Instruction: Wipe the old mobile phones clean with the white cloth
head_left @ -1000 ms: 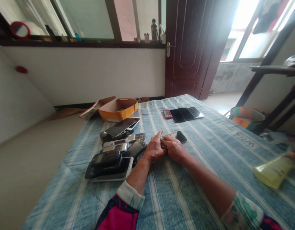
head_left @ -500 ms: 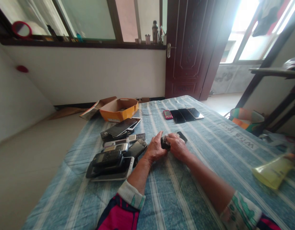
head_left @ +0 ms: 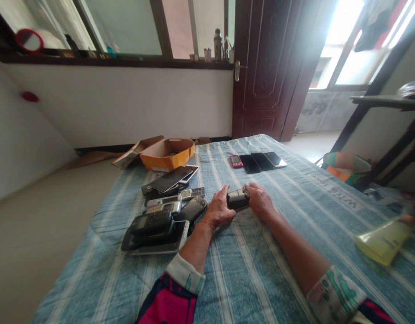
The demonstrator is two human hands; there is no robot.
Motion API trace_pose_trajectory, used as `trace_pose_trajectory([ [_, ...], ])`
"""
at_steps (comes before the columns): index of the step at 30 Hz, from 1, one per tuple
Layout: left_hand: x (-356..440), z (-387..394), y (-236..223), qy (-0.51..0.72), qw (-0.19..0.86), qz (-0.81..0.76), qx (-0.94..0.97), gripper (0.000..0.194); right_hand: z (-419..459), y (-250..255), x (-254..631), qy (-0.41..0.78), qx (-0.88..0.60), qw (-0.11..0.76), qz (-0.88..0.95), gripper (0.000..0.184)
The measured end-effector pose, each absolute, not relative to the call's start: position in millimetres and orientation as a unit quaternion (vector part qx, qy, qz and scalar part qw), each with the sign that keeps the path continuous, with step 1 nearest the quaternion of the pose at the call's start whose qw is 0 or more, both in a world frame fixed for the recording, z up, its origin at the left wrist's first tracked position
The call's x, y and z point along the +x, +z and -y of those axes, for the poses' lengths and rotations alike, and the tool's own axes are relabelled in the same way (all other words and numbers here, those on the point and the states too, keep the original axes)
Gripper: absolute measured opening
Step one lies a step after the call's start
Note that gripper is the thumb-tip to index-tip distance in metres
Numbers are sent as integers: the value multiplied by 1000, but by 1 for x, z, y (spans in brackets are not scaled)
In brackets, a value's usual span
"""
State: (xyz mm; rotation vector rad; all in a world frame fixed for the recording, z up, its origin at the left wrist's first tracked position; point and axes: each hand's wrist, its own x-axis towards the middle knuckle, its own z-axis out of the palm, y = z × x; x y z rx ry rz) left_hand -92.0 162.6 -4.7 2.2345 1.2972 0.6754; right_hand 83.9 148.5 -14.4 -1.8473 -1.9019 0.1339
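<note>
A dark mobile phone [head_left: 238,199] lies on the striped blue cloth between my hands. My left hand [head_left: 220,208] grips its left end, thumb at the far edge and fingers at the near one. Over the right end, my right hand [head_left: 260,201] is closed, pressing a small crumpled whitish wipe [head_left: 247,189] that is mostly hidden under the fingers. Left of my left hand is a pile of old phones [head_left: 163,220]: a black handset on top of a white-edged smartphone, a silver one, and a keypad phone [head_left: 193,193].
Beyond my hands a pink phone [head_left: 236,161] and several dark smartphones [head_left: 261,162] lie in a row. An open orange box [head_left: 168,162] stands at the far left of the cloth-covered surface [head_left: 295,225]. A yellow translucent packet [head_left: 382,243] lies at the right.
My right hand has slid right along the phone with the wipe, uncovering the phone's middle. My left hand has kept its hold in the same place.
</note>
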Motion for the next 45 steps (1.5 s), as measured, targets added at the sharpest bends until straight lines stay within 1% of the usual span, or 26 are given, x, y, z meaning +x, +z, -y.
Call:
trace_pose_trajectory([
  [3, -91, -161, -2, 243, 234, -477, 812, 87, -144, -15, 88, 32, -714, 231, 660, 34],
  [5, -91, -161, -2, 244, 234, -475, 812, 88, -138, -15, 83, 21, -710, 229, 665, 32],
  [11, -93, -166, -8, 255, 233, -464, 816, 86, -121, -13, 51, 35, -597, 244, 763, 26],
  [15, -93, -167, -9, 256, 241, -462, 814, 85, -118, -10, 44, 62, -531, 248, 808, 27],
  [18, -93, -166, -6, 248, 241, -464, 815, 86, -119, -9, 55, 75, -560, 234, 791, 33],
  [22, -92, -163, -2, 235, 237, -471, 817, 88, -121, -7, 74, 46, -661, 210, 718, 37],
  [25, -92, -162, -2, 232, 235, -475, 816, 89, -121, -7, 83, 35, -697, 197, 689, 39],
  [31, -92, -162, -2, 236, 232, -471, 818, 88, -122, -12, 90, 52, -668, 183, 720, 35],
  [33, -91, -162, -2, 237, 236, -471, 817, 88, -121, -14, 93, 55, -653, 175, 735, 41],
  [36, -91, -162, -1, 240, 241, -469, 815, 88, -117, -14, 98, 60, -632, 170, 753, 57],
  [38, -92, -161, 0, 241, 244, -469, 814, 88, -115, -12, 100, 60, -625, 165, 760, 60],
  [45, -92, -160, 1, 243, 249, -471, 811, 87, -108, 3, 95, 39, -628, 153, 762, 47],
])
